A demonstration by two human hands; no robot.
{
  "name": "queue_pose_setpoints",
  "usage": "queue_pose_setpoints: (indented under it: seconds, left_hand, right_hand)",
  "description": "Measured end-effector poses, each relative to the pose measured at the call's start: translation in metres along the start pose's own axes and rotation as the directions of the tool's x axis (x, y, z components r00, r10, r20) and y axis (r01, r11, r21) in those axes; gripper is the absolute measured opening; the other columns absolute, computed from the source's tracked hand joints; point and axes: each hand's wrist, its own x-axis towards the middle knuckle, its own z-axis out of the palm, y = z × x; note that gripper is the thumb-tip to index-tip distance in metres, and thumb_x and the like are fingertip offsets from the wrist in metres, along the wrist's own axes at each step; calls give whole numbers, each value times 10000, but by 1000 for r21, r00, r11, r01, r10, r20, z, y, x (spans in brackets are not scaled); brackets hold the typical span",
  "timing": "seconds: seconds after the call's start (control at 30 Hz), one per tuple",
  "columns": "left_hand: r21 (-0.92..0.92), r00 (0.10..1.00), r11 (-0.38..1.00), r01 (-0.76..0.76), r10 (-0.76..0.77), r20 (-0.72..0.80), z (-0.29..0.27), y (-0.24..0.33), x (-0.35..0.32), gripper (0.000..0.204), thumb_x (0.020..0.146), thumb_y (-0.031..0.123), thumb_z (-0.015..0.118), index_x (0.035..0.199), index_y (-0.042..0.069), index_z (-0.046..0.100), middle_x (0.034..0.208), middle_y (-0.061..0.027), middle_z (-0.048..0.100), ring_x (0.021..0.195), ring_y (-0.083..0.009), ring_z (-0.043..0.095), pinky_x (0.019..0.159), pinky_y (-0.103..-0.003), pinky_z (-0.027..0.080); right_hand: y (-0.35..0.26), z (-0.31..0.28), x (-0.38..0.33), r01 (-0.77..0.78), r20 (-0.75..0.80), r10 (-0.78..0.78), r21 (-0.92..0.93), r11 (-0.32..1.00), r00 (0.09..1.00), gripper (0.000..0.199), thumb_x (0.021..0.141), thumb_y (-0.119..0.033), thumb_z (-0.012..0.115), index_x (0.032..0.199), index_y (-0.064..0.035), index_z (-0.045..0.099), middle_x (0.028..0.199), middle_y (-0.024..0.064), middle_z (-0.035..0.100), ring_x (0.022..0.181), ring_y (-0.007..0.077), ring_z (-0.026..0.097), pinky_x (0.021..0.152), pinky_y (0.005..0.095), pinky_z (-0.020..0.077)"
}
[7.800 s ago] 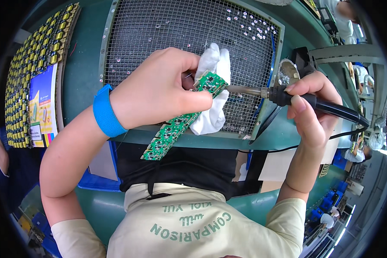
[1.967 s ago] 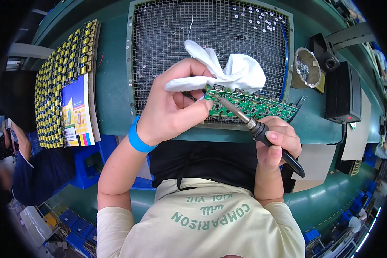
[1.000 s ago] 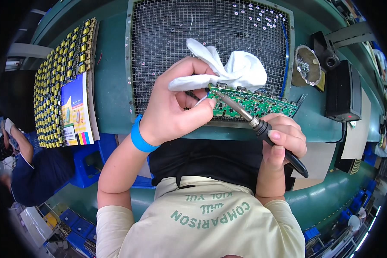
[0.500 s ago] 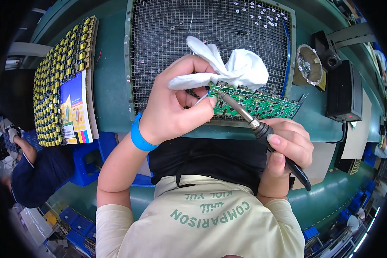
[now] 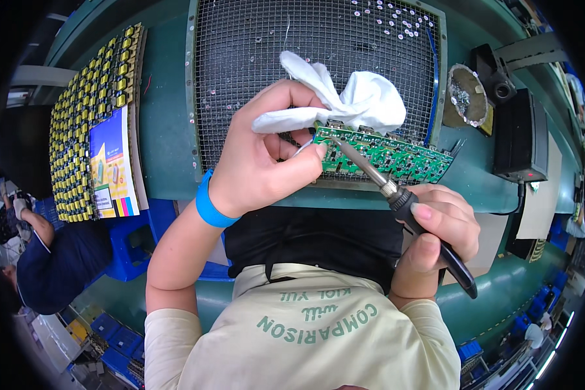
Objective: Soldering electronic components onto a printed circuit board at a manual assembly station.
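From the head view, a long green circuit board (image 5: 387,155) crowded with small components is lying across the near edge of a wire mesh tray (image 5: 253,58) on the green surface (image 5: 162,97). The left hand (image 5: 266,162) is gripping the board's left end, fingers closed, with a white cloth (image 5: 357,104) bunched under them. The right hand (image 5: 435,240) is wrapping its grip tight around a black-handled soldering iron (image 5: 396,195), whose metal tip is touching the board near the left thumb.
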Motion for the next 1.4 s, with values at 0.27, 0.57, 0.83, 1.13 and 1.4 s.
queue_pose_setpoints:
  seconds: [0.27,0.57,0.83,1.13,1.4]
  left_hand:
    - [-16,1000,1000,4,-5,-10,1,4,-3,298,733,3,626,1020,-10,545,959,-15,463,751,-23,474,577,-141,456]
    - [314,900,844,-435,423,110,-2,12,-12,317,602,6,636,918,-2,630,901,-74,557,716,-142,553,596,-231,488]
    - [393,734,622,-677,609,300,-1,17,-23,330,604,86,702,927,28,666,938,-112,622,745,-217,627,609,-286,520]
    - [244,679,635,-733,660,322,-4,12,-21,269,700,153,764,920,18,689,920,-108,634,694,-217,644,591,-284,538]
    - [270,682,628,-729,636,362,-6,33,-17,291,697,162,768,932,14,683,924,-109,635,708,-218,645,603,-297,541]
  right_hand:
    - [26,-3,-27,-147,-218,92,-253,956,972,543,842,-279,724,1244,-61,430,1208,207,550,1013,291,615,949,432,463]
    - [28,-8,-38,-226,-246,170,-219,949,954,903,603,-113,897,1324,-83,354,1325,214,485,1149,321,551,1029,428,403]
    - [26,-2,-32,-95,-456,42,-94,991,889,1000,577,-46,887,1363,-120,275,1335,226,467,1109,306,570,955,418,478]
    - [16,-3,-32,-164,-439,46,-235,958,898,989,621,-76,873,1370,-182,236,1365,238,420,1024,311,611,862,379,527]
    - [12,-2,-30,-188,-431,54,-275,943,901,1030,584,-38,882,1369,-186,231,1367,235,420,1009,309,623,860,357,529]
